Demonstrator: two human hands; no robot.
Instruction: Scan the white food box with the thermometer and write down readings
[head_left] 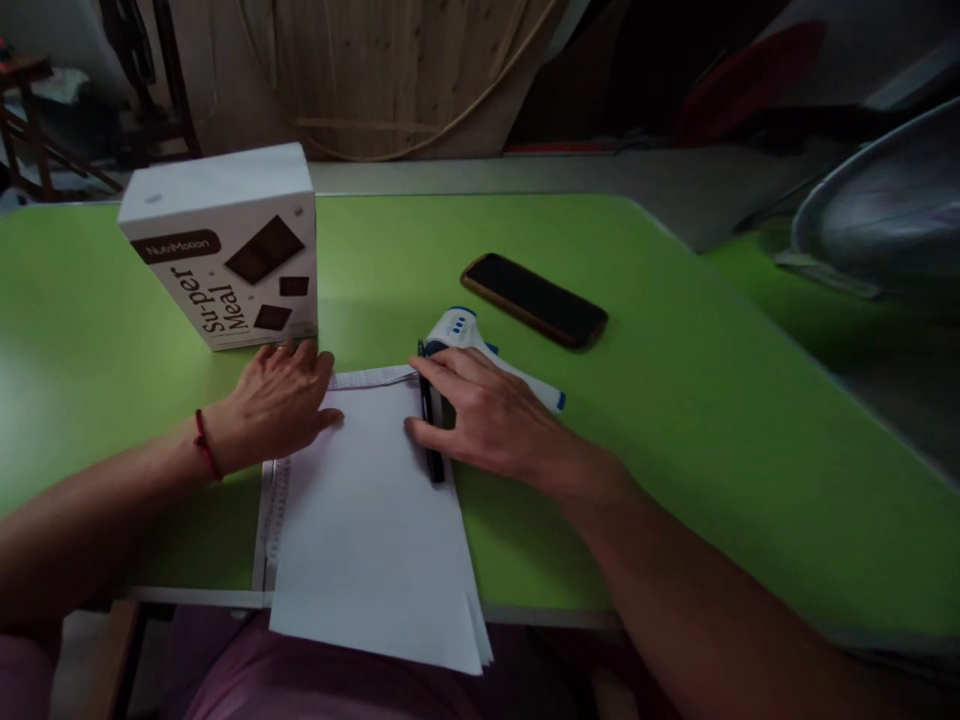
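A stack of white paper sheets [375,540] lies before me, its near end reaching past the table edge. My left hand [289,395] rests flat at the stack's upper left corner, fingers spread and fingertips by the foot of a white carton [225,190] labelled "Su-per Meal". A black pen [435,465] lies lengthwise along the right edge of the sheets. Over it reaches my right hand [487,405], thumb and index finger stretched across the pen and apart. Partly covered by that hand is a white and blue handheld infrared thermometer [454,328].
Beyond the thermometer, a dark phone [536,300] in a brown case lies on the green table [675,450]. A large shiny rounded object [892,210] stands off the table's right side. Wooden boards [405,70] lean behind the table.
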